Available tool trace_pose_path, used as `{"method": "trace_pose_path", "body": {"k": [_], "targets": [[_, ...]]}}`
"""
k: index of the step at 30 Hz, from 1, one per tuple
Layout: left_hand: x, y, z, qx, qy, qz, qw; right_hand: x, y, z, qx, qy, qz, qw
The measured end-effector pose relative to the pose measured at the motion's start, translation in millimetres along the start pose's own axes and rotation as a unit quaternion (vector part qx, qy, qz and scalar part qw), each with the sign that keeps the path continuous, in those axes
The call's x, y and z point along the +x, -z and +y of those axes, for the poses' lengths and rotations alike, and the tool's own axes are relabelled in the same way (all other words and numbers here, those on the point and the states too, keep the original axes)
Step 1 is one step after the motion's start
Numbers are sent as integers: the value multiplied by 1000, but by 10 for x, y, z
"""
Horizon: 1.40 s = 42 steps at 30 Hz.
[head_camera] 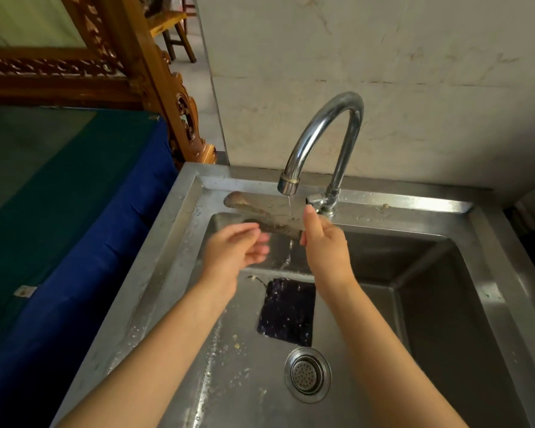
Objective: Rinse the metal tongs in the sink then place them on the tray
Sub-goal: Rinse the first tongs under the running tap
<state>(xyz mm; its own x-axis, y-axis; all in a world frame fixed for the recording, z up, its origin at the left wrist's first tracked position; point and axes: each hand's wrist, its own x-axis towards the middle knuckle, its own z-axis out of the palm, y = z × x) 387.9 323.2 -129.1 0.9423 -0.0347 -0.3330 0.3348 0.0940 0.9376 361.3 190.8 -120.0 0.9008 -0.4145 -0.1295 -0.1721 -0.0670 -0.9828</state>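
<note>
No metal tongs and no tray show in the head view. Both my hands are over the steel sink [179, 230], below the curved tap [328, 125]. A thin stream of water [289, 208] runs from the spout between them. My left hand [238, 248] is held palm-in with relaxed fingers, slightly blurred, and holds nothing. My right hand [323, 242] is raised with the thumb pointing up, close to the tap lever [314, 199]. Its fingers are loosely curled and I see nothing in them.
A dark rectangular pad [288, 310] lies on the wet basin floor, above the round drain strainer [308, 373]. Food bits dot the basin. A blue and green covered table [59, 196] stands at left, with carved wooden furniture [155, 72] behind. A pale wall backs the sink.
</note>
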Motion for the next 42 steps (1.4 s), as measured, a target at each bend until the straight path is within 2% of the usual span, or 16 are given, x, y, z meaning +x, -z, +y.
{"method": "trace_pose_path", "body": {"k": [1, 2, 4, 5, 7, 12, 17, 19, 21, 23, 26, 29, 34, 39, 42], "targets": [[7, 46, 4, 115, -78, 38, 990, 43, 6, -53, -4, 1, -7, 1000], [24, 62, 4, 214, -159, 51, 963, 84, 7, -97, -3, 1, -17, 1000], [97, 26, 4, 319, -257, -5, 912, 160, -23, -166, 10, -1, -41, 999], [146, -8, -9, 331, -269, -53, 903, 185, -46, -194, 18, -6, -51, 999], [224, -70, -62, 309, -263, -118, 906, 224, -95, -230, 40, -14, -75, 996], [334, -145, -223, 278, -280, -133, 909, 321, -99, -239, 86, -3, -154, 984], [348, -211, -233, 206, -224, -123, 945, 441, -46, -269, 39, 52, -195, 979], [320, -222, -244, 153, -192, -132, 960, 491, -63, -264, -30, 92, -161, 982], [288, -224, -259, 120, -172, -138, 968, 541, -87, -214, -135, 144, -86, 977], [260, -223, -278, 99, -156, -139, 973, 573, -92, -138, -147, 146, -45, 977], [223, -253, -273, 61, -106, -159, 980, 603, -88, -44, -145, 134, -79, 977], [220, -296, -231, 89, -79, -156, 981, 605, -112, -5, -208, 147, -115, 960], [280, -294, -183, 143, -49, -134, 979, 690, -132, -93, -301, 145, -92, 938], [305, -224, -127, 75, -46, -265, 960, 726, -147, -195, -324, 152, -37, 933], [321, -211, -97, 11, -17, -340, 940, 755, -74, -194, -273, 148, -22, 950]]}}
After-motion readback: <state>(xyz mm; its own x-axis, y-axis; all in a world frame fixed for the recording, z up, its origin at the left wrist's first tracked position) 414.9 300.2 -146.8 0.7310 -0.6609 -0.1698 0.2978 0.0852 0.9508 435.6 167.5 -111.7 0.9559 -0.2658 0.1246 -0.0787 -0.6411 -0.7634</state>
